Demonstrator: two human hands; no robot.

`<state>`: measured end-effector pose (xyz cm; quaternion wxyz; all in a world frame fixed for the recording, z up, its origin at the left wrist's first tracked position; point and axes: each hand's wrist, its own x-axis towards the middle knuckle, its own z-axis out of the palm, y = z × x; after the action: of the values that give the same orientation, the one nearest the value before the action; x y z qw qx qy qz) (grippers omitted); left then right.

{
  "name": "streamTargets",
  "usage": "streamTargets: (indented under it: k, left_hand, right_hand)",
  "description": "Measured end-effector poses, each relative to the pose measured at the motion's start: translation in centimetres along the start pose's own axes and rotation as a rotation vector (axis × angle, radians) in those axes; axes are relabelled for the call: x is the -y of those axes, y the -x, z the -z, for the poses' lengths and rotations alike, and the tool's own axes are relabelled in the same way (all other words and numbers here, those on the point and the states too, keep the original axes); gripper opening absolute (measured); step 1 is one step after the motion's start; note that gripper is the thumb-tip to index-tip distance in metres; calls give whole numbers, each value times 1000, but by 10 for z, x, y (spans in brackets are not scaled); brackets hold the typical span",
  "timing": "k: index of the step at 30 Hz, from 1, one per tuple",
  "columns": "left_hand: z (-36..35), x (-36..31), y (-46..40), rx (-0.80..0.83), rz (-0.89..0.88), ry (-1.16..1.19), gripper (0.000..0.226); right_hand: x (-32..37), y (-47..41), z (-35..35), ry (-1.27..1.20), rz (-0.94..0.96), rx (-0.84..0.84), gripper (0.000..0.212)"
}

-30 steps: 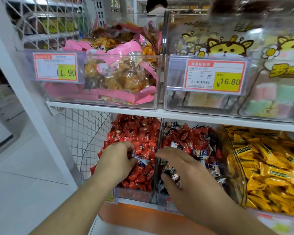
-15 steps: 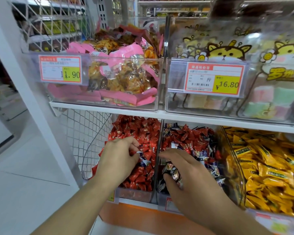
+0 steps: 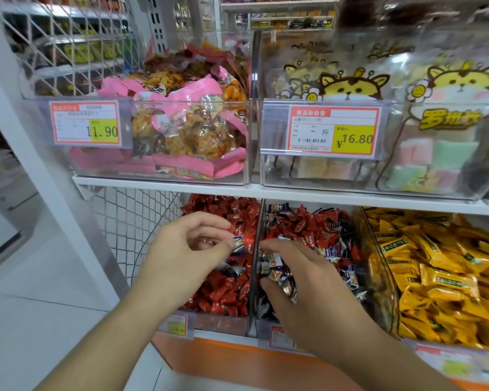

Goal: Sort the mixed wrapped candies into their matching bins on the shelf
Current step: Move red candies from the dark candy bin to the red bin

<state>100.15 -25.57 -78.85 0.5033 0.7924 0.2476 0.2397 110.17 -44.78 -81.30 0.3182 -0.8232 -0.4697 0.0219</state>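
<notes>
The left hand [image 3: 185,259] pinches a blue-and-white wrapped candy [image 3: 237,245] over the red-candy bin [image 3: 218,320]; the right hand [image 3: 302,289] curls round blue candies in the mixed bin [image 3: 308,230] just beside. Best to lift clear of the divider [image 3: 254,266] before releasing.

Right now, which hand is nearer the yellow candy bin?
Right. The right hand is in the mixed middle bin beside the yellow candy bin; the left hand is over the red bin, farther away.

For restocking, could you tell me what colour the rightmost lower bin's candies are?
Yellow wrappers with dark print; head view.
</notes>
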Motion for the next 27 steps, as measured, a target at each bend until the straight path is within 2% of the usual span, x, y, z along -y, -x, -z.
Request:
streamTargets:
  k: [2,4,6,9,12,14,16,20,23,27]
  left_hand:
    - [-6,-13,6,92,5,122,19]
    - [-14,-20,12,190,8,202,22]
    - [-19,-20,13,237,-2,187,22]
    - [-16,-7,6,166,0,67,15]
    - [-9,26,-7,68,-5,-188,17]
    - [-10,44,-13,68,12,-320,18]
    - [-18,53,-18,98,35,-408,17]
    - [-27,58,-25,133,72,-674,32]
    - [-29,59,-26,117,93,-688,42]
    - [-28,58,-24,107,103,-619,40]
  right_hand:
    - [3,-1,2,-41,-11,-40,51]
    - [5,0,5,-69,-18,-82,40]
    - [4,1,10,-50,-31,-132,27]
    - [-10,0,21,76,-121,-142,26]
    - [-25,-1,29,236,-249,-83,49]
    - [-27,-1,32,224,-281,-77,56]
    - [-24,-1,31,204,-271,-77,54]
    - [-21,-3,23,185,-235,-56,48]
    - [-21,-3,19,193,-227,-35,47]
    - [-20,-3,18,200,-222,-36,44]
